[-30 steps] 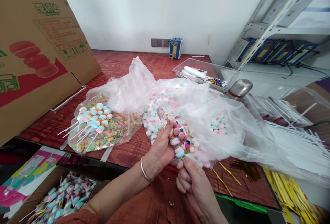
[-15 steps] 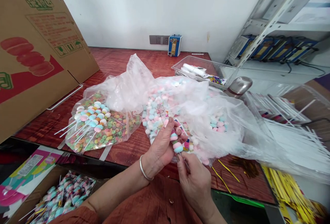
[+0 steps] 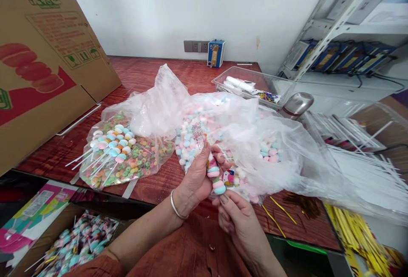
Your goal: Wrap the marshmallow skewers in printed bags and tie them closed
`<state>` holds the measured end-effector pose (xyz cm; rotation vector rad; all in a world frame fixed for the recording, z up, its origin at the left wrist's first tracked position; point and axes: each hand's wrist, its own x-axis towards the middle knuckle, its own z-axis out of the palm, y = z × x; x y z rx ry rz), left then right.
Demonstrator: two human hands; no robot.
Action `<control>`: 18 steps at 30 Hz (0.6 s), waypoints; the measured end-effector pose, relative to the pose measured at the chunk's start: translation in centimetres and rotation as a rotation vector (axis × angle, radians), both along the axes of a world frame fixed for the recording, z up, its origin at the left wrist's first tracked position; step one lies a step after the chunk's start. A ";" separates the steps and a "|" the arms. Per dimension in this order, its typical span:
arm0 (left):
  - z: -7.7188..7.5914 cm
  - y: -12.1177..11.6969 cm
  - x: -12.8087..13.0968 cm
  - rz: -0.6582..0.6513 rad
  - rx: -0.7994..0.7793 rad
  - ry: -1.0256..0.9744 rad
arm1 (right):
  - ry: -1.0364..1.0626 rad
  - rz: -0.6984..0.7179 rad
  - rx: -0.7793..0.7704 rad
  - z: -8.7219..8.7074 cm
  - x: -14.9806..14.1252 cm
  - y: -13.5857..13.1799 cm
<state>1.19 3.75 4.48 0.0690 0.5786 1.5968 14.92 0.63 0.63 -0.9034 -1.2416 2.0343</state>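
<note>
My left hand [image 3: 199, 177] is closed around a marshmallow pop [image 3: 213, 171] with stacked pink and blue pieces, in a clear printed wrapper [image 3: 198, 133] whose top sticks up past my thumb. Just beneath the lowest blue piece, my right hand [image 3: 237, 217] has its thumb and fingers pinched together at the stick end, the stick itself being hidden by them. Behind both hands lies a clear bag of pastel marshmallows [image 3: 188, 141]. Finished-looking marshmallow sticks [image 3: 114, 143] rest on a bag of colourful ring-shaped candies [image 3: 140, 162] to the left.
A large cardboard box [image 3: 57, 43] stands at left, above an open carton of wrapped pops [image 3: 79, 238]. A clear plastic tray [image 3: 223, 77] and a metallic rounded object [image 3: 298, 104] sit behind the bags. Gold twist ties [image 3: 274, 221], white sticks [image 3: 363, 170] and a shelf [image 3: 338, 34] are at right.
My right hand has shifted slightly lower and turned its fingers upward under the pop. The pop has moved slightly down, and more of its wrapped length shows in my left hand.
</note>
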 end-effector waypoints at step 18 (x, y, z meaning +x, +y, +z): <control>-0.7 -0.1 0.5 0.016 -0.018 0.013 | -0.172 -0.083 0.239 -1.0 0.1 1.1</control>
